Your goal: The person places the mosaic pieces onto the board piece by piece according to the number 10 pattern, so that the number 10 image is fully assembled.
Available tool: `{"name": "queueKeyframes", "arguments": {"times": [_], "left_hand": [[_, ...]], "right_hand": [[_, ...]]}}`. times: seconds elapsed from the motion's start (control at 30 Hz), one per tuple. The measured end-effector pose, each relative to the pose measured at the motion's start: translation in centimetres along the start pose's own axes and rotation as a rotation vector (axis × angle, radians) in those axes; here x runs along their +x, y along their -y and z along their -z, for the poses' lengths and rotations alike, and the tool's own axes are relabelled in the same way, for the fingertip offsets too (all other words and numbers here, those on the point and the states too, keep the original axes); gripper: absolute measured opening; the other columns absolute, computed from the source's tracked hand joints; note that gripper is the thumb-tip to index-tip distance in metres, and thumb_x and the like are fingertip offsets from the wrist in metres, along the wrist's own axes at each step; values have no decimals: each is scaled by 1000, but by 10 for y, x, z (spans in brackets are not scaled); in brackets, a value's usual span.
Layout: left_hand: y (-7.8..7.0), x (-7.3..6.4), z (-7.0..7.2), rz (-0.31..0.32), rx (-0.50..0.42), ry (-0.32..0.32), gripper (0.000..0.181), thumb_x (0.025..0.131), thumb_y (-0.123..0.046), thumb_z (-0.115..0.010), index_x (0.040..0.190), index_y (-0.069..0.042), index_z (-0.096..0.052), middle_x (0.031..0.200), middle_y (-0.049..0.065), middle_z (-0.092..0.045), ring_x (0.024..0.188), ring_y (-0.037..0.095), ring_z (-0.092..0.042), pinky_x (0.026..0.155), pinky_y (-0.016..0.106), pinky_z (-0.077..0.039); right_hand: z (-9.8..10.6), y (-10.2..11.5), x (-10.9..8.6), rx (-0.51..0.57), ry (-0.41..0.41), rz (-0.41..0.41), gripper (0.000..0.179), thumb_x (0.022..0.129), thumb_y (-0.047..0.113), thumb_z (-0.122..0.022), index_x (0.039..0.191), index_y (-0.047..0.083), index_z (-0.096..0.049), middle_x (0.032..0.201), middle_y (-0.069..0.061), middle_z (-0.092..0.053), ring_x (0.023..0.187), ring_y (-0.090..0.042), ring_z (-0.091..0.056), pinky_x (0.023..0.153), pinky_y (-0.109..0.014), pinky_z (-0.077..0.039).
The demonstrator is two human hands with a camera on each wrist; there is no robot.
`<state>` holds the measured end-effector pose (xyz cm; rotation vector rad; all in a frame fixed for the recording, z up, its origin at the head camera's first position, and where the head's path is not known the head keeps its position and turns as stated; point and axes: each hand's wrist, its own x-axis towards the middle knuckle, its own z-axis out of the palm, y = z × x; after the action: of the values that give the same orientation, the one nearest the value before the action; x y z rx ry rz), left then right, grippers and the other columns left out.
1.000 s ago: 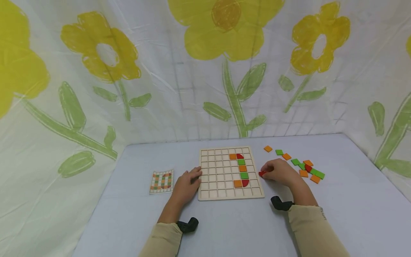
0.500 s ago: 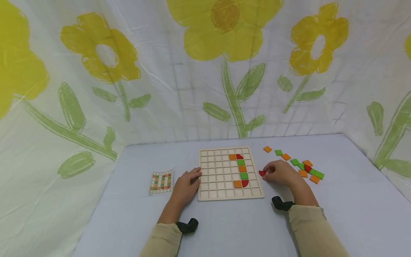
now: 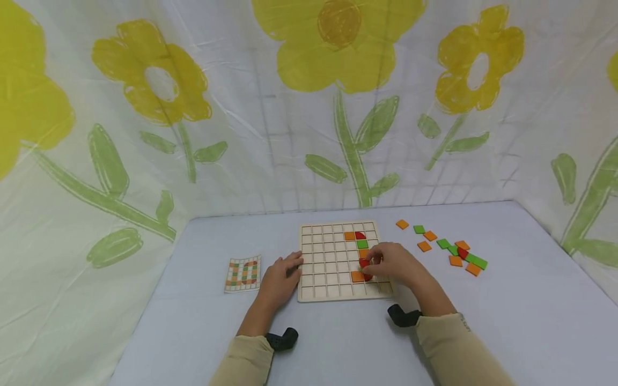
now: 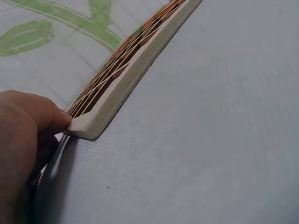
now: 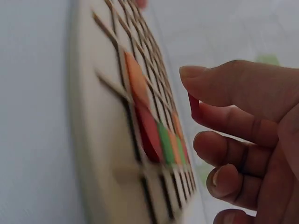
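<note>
A wooden grid board (image 3: 325, 289) lies mid-table with a bracket-shaped run of orange, green and red tiles in its right half. My left hand (image 3: 280, 281) rests at the board's left edge; in the left wrist view its digit (image 4: 58, 120) touches the rim near a corner. Over the right part of the board, my right hand (image 3: 397, 264) pinches a red quarter-round tile (image 5: 193, 106) between thumb and finger. That tile is held above the board's surface, and the hand hides some of the placed tiles. A red tile (image 5: 148, 135) and an orange tile (image 5: 136, 77) sit in the grid.
Loose square tiles, orange (image 3: 424, 246) and green (image 3: 419, 229), lie scattered right of the board, with a red piece (image 3: 462, 253) among them. Left of the board lies a small pattern card (image 3: 243, 273). A flower-painted curtain (image 3: 232, 177) hangs behind the table.
My right hand has moved left from beside the board to over it, carrying the red tile. An orange tile it was covering now shows. My left hand has stayed put.
</note>
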<state>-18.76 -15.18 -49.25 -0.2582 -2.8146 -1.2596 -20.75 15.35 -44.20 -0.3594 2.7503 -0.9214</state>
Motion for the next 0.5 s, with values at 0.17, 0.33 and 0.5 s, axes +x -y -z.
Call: {"name": "queueKeyframes", "arguments": {"times": [0.17,0.33,0.5], "left_hand": [[1,0,0,12,8,12,33,96,-19,-61,128,-13,-66,145,-6,-53,142,29,-40,120,52,-27],[1,0,0,-6,12,7,33,96,-18,-61,128,-12,-67,145,-5,-54,141,27,-43,120,52,-27],[1,1,1,-22,10,6,33,97,-18,-61,128,-11,-66,145,-5,-54,141,29,-42,120,54,-27]], "right_hand": [[-25,23,2,-7,36,8,18,78,31,-82,89,19,-72,75,4,-60,74,-14,-53,63,-28,-46],[-37,32,1,-49,17,-7,19,77,29,-82,90,19,-72,76,5,-59,74,-14,-52,64,-28,-46],[-39,34,2,-74,-3,20,21,77,29,-84,91,17,-73,75,5,-58,74,-14,-52,64,-29,-45]]}}
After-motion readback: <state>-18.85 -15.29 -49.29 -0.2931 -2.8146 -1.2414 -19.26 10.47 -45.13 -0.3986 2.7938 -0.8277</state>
